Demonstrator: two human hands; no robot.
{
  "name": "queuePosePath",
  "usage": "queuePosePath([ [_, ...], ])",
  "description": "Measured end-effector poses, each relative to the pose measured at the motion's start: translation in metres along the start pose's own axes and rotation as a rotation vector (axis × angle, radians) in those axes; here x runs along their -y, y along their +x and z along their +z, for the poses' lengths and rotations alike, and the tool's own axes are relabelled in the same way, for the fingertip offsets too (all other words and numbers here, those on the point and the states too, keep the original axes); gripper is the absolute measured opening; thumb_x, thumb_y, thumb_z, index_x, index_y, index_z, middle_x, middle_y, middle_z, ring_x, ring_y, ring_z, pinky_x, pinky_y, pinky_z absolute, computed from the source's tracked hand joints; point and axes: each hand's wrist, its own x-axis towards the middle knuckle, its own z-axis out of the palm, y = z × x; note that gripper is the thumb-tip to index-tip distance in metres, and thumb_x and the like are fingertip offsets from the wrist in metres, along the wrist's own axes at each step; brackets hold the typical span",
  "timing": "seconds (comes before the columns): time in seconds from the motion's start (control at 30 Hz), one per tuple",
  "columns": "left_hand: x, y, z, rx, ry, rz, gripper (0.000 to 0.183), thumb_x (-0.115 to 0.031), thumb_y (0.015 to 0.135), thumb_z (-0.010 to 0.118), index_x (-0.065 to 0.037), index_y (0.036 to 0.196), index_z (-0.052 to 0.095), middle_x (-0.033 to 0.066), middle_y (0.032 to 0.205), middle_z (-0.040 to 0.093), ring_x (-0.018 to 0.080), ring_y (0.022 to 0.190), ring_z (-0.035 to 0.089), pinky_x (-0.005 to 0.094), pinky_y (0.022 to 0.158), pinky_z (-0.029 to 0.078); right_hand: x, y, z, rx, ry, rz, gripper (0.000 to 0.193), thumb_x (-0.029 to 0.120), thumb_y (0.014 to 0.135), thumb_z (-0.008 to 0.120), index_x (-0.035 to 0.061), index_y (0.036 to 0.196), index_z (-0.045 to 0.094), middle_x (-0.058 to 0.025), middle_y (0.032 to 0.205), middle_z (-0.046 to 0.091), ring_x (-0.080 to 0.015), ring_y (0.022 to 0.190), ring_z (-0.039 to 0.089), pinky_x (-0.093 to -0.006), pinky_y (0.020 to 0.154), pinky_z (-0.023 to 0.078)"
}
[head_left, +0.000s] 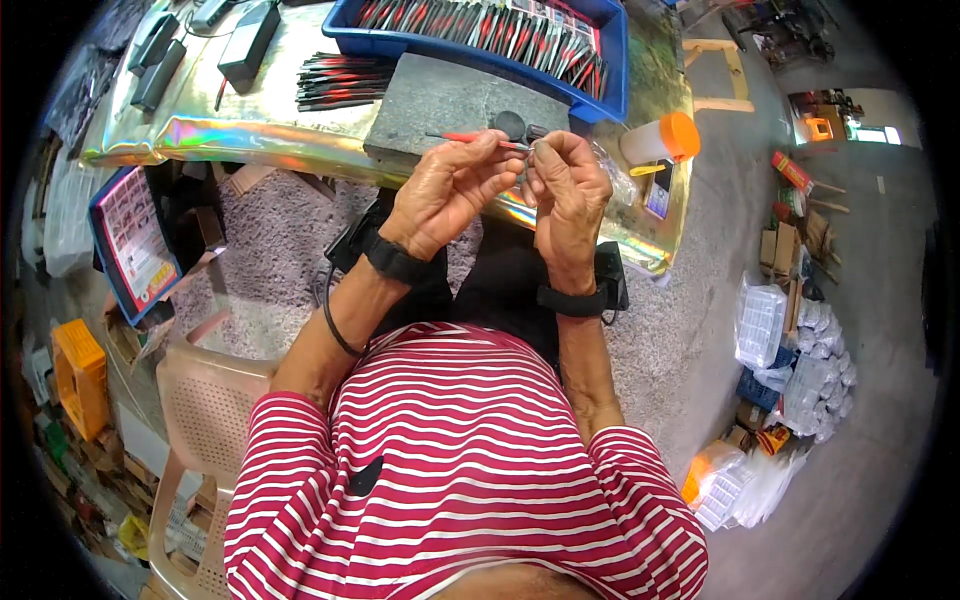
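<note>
**Two hands on one red tool over the slab**

Taking the grey slab (450, 100) on the worktop (250, 130) as the landmark, and going left to right

The left hand (445, 190) sits at the slab's near edge, its fingers (490, 160) pinched shut on a thin red tool (465, 137) that lies nearly level, its handle reaching left over the slab's front. The right hand (568, 190) is just right of it, fingers (545, 150) curled closed around the tool's dark tip end; what they pinch there is too small to tell. The tool is held just above the slab's near edge, between the two hands.

To do this well, I judge the left hand should keep the shaft steady and level while the right does the fine work at the tip, wrists braced close together so the small part does not slip down to the lap.

Counted:
- Far left of the slab: about four black boxes (245, 40), some cut off by the rim
- Just left of the slab: one loose pile (345, 80) of red-and-black tools, too many to count
- Behind the slab: one blue tray (600, 95) packed with the same tools, uncountable
- On the slab: one dark round piece (510, 124)
- Right of the slab: one clear jar (660, 140) with an orange lid, lying on its side
- One black strap on each wrist, two in all
</note>
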Motion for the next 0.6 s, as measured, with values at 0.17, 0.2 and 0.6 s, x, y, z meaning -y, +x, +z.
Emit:
queuePosePath([
  [0.17,0.005,-0.001,0.001,0.058,-0.112,-0.025,0.020,-0.009,0.083,0.048,0.005,0.097,0.050,0.0141,0.090,0.056,0.0189,0.082,0.058,0.0240,0.073,0.050,0.001,-0.002,0.000,-0.012,-0.011,-0.016,0.009,0.009,0.080,0.055,0.0017,0.083,0.051,0.0012,0.065,0.048,-0.0027,0.049,0.040,-0.0163,0.041,0.033],
  [0.2,0.005,-0.001,0.001,0.059,-0.113,-0.023,0.020,-0.009,0.083,0.048,0.005,0.097,0.050,0.0141,0.090,0.056,0.0189,0.082,0.058,0.0240,0.073,0.050,0.001,-0.003,0.000,-0.010,-0.012,-0.016,0.009,0.009,0.080,0.055,0.0017,0.083,0.051,0.0012,0.065,0.048,-0.0027,0.049,0.040,-0.0163,0.041,0.033],
  [0.6,0.009,-0.005,0.007,-0.016,-0.051,0.076,0.019,-0.011,0.084,0.049,0.002,0.098,0.049,0.0123,0.094,0.055,0.0165,0.082,0.057,0.0228,0.071,0.050,-0.018,-0.009,0.006,-0.165,-0.402,-0.271,0.010,0.010,0.079,0.056,0.0014,0.078,0.052,0.0004,0.065,0.051,-0.0027,0.046,0.040,-0.0157,0.040,0.032],
])
